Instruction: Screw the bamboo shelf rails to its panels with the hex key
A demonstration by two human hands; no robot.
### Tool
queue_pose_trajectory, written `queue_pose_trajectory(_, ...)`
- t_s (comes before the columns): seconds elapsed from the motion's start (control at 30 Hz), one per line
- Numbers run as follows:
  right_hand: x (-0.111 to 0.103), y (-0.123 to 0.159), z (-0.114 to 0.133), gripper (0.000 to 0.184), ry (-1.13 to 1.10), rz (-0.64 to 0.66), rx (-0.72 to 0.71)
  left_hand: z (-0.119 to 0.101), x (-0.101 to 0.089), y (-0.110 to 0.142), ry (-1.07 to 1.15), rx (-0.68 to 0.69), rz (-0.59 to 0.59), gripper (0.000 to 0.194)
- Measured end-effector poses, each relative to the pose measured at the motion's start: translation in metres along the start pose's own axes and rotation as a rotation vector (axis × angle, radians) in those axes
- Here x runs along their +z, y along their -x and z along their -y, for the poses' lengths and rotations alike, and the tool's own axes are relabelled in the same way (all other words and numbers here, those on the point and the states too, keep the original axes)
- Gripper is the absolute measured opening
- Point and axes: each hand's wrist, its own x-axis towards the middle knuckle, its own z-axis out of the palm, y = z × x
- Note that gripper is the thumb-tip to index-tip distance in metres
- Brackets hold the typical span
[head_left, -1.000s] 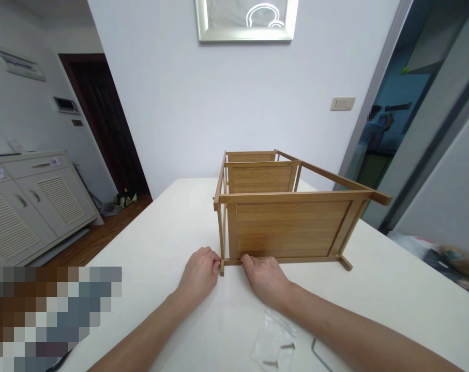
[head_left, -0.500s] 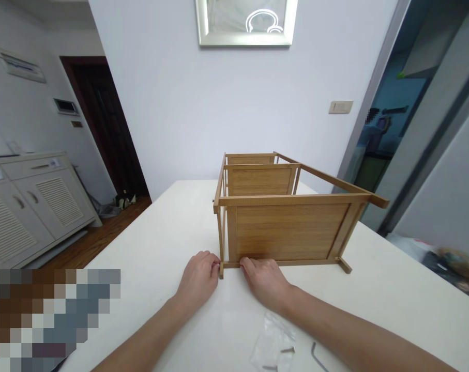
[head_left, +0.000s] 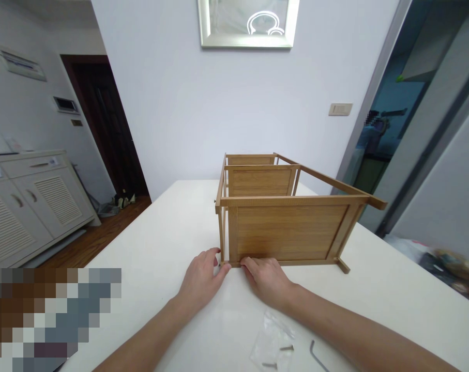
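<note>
The left hand (head_left: 201, 276) is bracketing the near left corner of the wooden rack (head_left: 288, 232) between thumb and fingers, its grip impossible to tell, while the right hand (head_left: 267, 279), just beside, is gripping the bottom rail (head_left: 304, 263). Directly beyond both hands, the rack is resting on the white table (head_left: 160, 227); a plastic bag (head_left: 268, 333), two screws (head_left: 286, 348) and a bent key (head_left: 315, 356) are lying nearer.

Bare, smooth left forearm (head_left: 156, 326) and right forearm (head_left: 346, 321), tapering to slim wrists (head_left: 180, 304), with bare left grip (head_left: 200, 276) and right grip (head_left: 269, 278).
</note>
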Motion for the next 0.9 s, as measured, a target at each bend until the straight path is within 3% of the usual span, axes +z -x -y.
queue_pose_trajectory(0.1,-0.013,0.005,-0.003,0.02,-0.058,-0.005,0.005,0.0,0.001,0.0,-0.001,0.027,0.006,0.022)
queue_pose_trajectory(0.27,-0.053,0.032,0.002,0.021,-0.343,-0.009,0.02,-0.002,-0.003,-0.001,-0.046,-0.008,0.007,0.015)
queue_pose_trajectory(0.43,-0.086,0.078,0.019,0.021,-0.5,0.133,0.017,0.002,-0.006,-0.005,-0.13,-0.103,0.014,0.008)
queue_pose_trajectory(0.6,-0.087,0.107,0.027,0.018,-0.487,0.183,0.068,0.015,-0.009,-0.008,-0.164,-0.182,0.013,0.005)
queue_pose_trajectory(0.9,-0.075,0.111,0.027,0.016,-0.436,0.229,0.062,0.04,-0.02,-0.016,-0.247,-0.28,-0.009,0.01)
